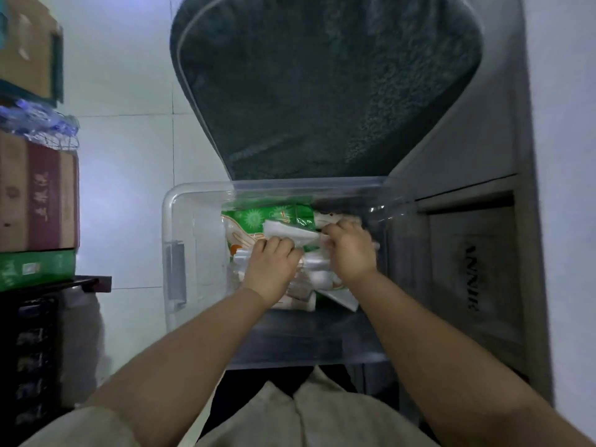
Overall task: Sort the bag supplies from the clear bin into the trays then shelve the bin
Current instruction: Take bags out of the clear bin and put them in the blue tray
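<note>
A clear plastic bin point(180, 221) sits in front of me, just below a dark grey cushion. Inside lie several bag packs: a green printed pack point(274, 216), a white pack point(287, 233) and clear rolls point(317, 267) lower down. Both my hands are inside the bin. My left hand point(274, 269) has its fingers curled down onto the packs near the white one. My right hand point(350, 250) curls over the right end of that white pack. The fingertips of both hands are hidden among the bags. No trays are in view.
Stacked cardboard boxes point(35, 195) and a green box point(35, 269) stand at the left above a dark rack point(32, 350). A grey cabinet point(467, 269) rises at the right. White floor tiles point(129, 156) lie beyond the bin's left side.
</note>
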A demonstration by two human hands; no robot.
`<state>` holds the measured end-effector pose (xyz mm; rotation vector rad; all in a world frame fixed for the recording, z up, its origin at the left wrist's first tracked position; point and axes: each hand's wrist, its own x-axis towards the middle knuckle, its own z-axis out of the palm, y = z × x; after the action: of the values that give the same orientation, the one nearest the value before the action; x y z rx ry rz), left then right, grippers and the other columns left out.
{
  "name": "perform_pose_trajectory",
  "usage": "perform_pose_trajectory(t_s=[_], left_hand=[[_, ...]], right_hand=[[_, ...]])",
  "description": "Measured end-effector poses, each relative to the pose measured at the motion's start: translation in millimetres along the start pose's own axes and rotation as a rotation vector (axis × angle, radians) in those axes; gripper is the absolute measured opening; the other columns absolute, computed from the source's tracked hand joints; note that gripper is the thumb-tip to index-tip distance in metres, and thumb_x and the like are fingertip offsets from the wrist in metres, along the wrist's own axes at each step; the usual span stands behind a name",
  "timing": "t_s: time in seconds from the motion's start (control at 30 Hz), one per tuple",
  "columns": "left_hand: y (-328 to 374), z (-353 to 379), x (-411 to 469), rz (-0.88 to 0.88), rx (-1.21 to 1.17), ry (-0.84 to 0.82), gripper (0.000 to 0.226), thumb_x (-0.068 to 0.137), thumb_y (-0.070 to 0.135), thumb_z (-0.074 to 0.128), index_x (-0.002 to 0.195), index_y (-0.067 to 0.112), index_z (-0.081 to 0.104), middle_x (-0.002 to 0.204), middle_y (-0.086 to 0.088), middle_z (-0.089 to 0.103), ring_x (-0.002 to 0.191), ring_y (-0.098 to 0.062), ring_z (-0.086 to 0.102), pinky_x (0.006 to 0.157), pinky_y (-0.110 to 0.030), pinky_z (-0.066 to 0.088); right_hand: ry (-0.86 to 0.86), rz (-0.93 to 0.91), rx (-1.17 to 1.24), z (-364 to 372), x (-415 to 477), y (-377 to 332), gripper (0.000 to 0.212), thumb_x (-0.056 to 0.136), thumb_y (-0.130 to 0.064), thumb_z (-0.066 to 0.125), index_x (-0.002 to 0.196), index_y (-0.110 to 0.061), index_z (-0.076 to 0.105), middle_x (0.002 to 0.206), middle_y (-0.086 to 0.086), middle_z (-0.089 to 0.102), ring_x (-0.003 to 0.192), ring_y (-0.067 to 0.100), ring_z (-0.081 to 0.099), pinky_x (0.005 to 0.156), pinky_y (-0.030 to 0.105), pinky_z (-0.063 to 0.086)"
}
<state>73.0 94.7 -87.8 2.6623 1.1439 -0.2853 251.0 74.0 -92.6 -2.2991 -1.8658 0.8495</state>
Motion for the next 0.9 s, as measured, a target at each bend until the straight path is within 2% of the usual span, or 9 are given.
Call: perform_pose_trajectory(t_s=[0.17,0.3,0.47,0.63,0.7,0.77,0.83,0.9], left_hand=[[3,-70,-32,0.194,0.121,0.108,0.032,0.057,0.024,0.086,0.086,0.019,0.071,0.077,-0.002,0.063,0.070,-0.025,0.059,0.063,-0.033,0.048],[4,-104,-53,0.362,0.172,0.161,0.031,0.056,0.023,0.085,0.082,0.019,0.068,0.078,-0.001,0.060,0.070,-0.024,0.056,0.063,-0.032,0.044],[8,-123,-98,0.598,0.187,0.196,0.031,0.061,0.041,0.083,0.081,0.021,0.069,0.078,0.000,0.061,0.072,-0.023,0.059,0.064,-0.031,0.047],[39,-137,-149,0.886,0.159,0.341,0.023,0.061,0.028,0.083,0.080,0.021,0.071,0.072,0.000,0.062,0.066,-0.023,0.061,0.059,-0.032,0.049],[61,-141,-169,0.977,0.127,0.396,0.019,0.065,0.022,0.076,0.084,0.020,0.073,0.071,0.000,0.063,0.065,-0.024,0.061,0.061,-0.034,0.046],[87,-144,-187,1.051,0.093,0.421,0.030,0.067,0.020,0.071,0.096,0.017,0.074,0.073,-0.001,0.063,0.066,-0.024,0.060,0.063,-0.034,0.041],[119,-148,-206,1.137,0.039,0.403,0.040,0.067,0.020,0.072,0.106,0.013,0.071,0.077,-0.003,0.064,0.068,-0.025,0.059,0.062,-0.034,0.043],[155,-152,-227,1.235,-0.017,0.374,0.046,0.070,0.022,0.061,0.114,0.009,0.068,0.082,-0.006,0.065,0.071,-0.027,0.060,0.061,-0.035,0.047]], right_hand=[[0.098,0.053,0.114,-57,-53,-33,0.026,0.079,-0.009,0.064,0.103,-0.018,0.072,0.097,0.009,0.066,0.098,0.034,0.055,0.081,0.038,0.042],[0.138,0.141,0.095,-79,-98,-51,0.026,0.084,-0.018,0.065,0.110,-0.018,0.070,0.105,0.009,0.066,0.101,0.031,0.056,0.084,0.037,0.045],[0.281,0.302,0.141,-68,-175,-87,0.022,0.086,-0.022,0.064,0.106,-0.017,0.071,0.101,0.011,0.065,0.099,0.032,0.056,0.082,0.039,0.046],[0.426,0.488,0.302,-45,-265,-115,0.018,0.084,-0.017,0.065,0.101,-0.015,0.072,0.095,0.010,0.063,0.096,0.031,0.057,0.081,0.042,0.049],[0.452,0.543,0.349,-39,-304,-121,0.015,0.085,-0.018,0.064,0.098,-0.017,0.072,0.095,0.007,0.064,0.094,0.027,0.059,0.081,0.040,0.050],[0.467,0.619,0.395,-33,-346,-123,0.017,0.087,-0.017,0.061,0.100,-0.021,0.072,0.098,0.006,0.065,0.095,0.025,0.060,0.083,0.039,0.051],[0.498,0.697,0.449,-30,-391,-122,0.023,0.089,-0.014,0.058,0.107,-0.023,0.070,0.106,0.007,0.066,0.098,0.024,0.060,0.087,0.039,0.050],[0.573,0.756,0.474,-27,-441,-120,0.028,0.089,-0.012,0.056,0.111,-0.023,0.069,0.107,0.006,0.067,0.096,0.019,0.060,0.084,0.032,0.048]])
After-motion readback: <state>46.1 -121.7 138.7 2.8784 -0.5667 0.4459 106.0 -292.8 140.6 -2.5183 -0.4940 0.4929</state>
